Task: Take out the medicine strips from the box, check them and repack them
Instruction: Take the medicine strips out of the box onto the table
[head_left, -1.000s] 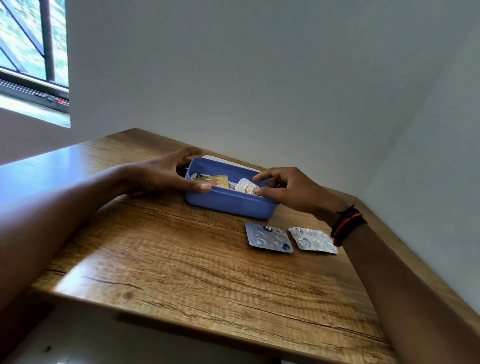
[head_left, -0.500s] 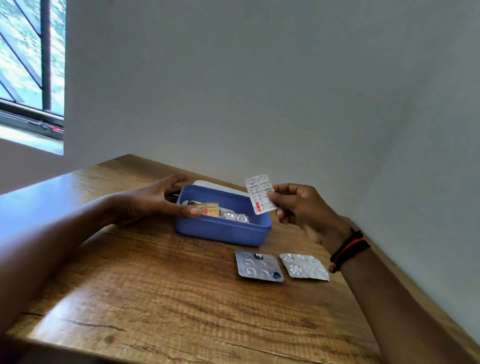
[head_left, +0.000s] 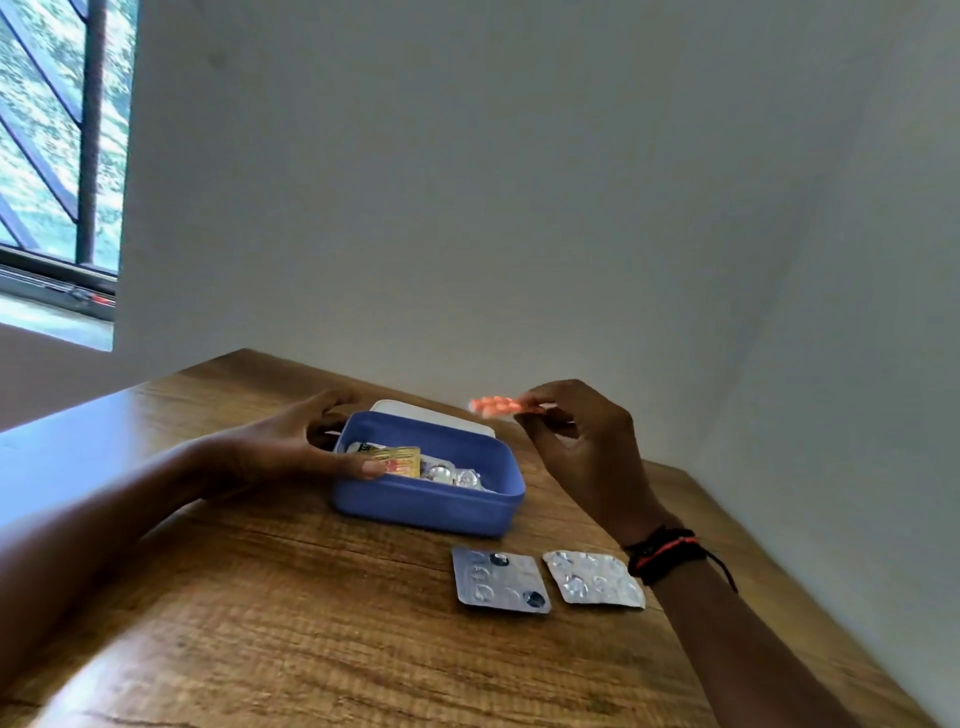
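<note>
A blue plastic box (head_left: 426, 506) stands open on the wooden table (head_left: 260, 623), with a gold strip (head_left: 402, 460) and silver strips (head_left: 452, 475) inside. My left hand (head_left: 291, 447) grips the box's left end, thumb over the rim. My right hand (head_left: 576, 447) is raised to the right of the box and pinches a strip of orange pills (head_left: 493, 405), held nearly flat and blurred. Two silver strips lie on the table in front of the box: a grey one (head_left: 498, 579) and a crinkled one (head_left: 592, 577).
The box's white lid (head_left: 431, 413) lies behind it. Grey walls close the table's far and right sides. A barred window (head_left: 57, 156) is at the upper left. A black and red band sits on my right wrist (head_left: 662, 553).
My right hand lifted a strip out of the box, held it upright with its printed side facing me, then turned it so the orange pills show. My left hand stayed on the box.
</note>
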